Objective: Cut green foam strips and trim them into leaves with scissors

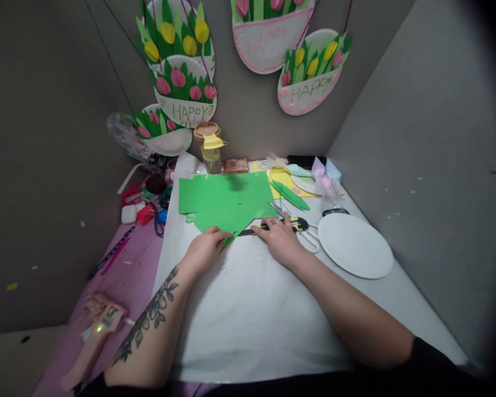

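Note:
My left hand (206, 249) pinches a narrow folded piece of green paper (227, 241) at the lower corner of the green sheets. These green paper sheets (227, 193) lie overlapped on the white table covering. My right hand (280, 238) is closed over a black-and-yellow utility knife (301, 224), its thumb and fingers along the body and the dark blade end pointing left toward my left hand. Partly beneath the right hand is a pair of scissors (310, 241), white handles to the right, blades angled up-left. Cut green paper leaves (291, 194) lie just beyond.
A white oval paper plate (355, 245) lies at the right. A glue gun (97, 336) with a lit green light rests at the lower left. A lidded cup (212, 153) stands at the back. Tulip-decorated plates (186, 110) hang on the wall. Craft odds and ends (146, 212) crowd the left.

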Motion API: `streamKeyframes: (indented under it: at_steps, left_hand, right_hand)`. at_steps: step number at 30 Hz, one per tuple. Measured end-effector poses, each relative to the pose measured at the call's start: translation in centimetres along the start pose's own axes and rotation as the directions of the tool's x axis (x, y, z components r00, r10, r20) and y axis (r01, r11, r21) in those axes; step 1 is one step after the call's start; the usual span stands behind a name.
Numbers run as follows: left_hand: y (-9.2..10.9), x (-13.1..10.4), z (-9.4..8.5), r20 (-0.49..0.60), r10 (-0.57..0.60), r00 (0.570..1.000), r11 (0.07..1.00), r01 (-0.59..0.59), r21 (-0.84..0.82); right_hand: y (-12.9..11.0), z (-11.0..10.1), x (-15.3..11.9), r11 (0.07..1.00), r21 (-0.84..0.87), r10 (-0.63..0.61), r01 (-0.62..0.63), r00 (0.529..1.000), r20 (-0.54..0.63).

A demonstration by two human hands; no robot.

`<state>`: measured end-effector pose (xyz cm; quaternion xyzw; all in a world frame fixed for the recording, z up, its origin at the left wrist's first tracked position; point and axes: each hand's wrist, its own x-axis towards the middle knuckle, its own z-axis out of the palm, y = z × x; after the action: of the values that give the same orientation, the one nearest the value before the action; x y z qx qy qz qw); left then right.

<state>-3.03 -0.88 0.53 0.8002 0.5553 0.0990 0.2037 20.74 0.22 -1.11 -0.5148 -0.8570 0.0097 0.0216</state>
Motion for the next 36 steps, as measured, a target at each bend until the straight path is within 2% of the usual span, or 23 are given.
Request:
streamKeyframes:
  at_steps: [2,4,10,22,27,32,36]
  left_hand:
    - [-0.6,-0.2,-0.5,0.097,0.093,0.991,0.995,-0.095,0.018]
    - [-1.0,-0.3,-0.7,0.148,0.123,0.981,0.991,-0.129,0.028]
    - [-1.2,-0.2,-0.7,0.158,0.106,0.982,0.994,-0.100,-0.047]
    - [-1.3,-0.1,-0.5,0.153,0.106,0.982,0.993,-0.114,0.042]
    - [-1.3,-0.1,-0.3,0.098,0.067,0.993,0.996,-0.072,0.051]
    - [-1.5,0.1,-0.3,0.146,0.111,0.983,0.991,-0.121,0.058]
    - [-1.4,0.1,-0.5,0.192,0.145,0.971,0.984,-0.161,0.073]
  right_hand:
    - [0.0,0.1,-0.1,1.000,0.003,-0.001,0.001,1.000,-0.004]
    - [-0.1,0.1,0.0,1.000,0.006,-0.001,0.001,1.000,-0.010]
    - [-0.4,0.4,0.2,1.000,0.000,-0.004,0.004,0.999,-0.044]
    - [-0.2,0.1,-0.3,0.999,0.021,0.025,-0.025,1.000,-0.006]
    - [-1.5,-0.1,-0.3,1.000,-0.001,-0.022,0.022,1.000,-0.016]
    - [-3.4,-0.4,-0.6,0.997,0.018,-0.076,0.075,0.997,0.008]
    - [-3.9,-0.5,-0.8,0.995,0.038,-0.096,0.095,0.995,0.009]
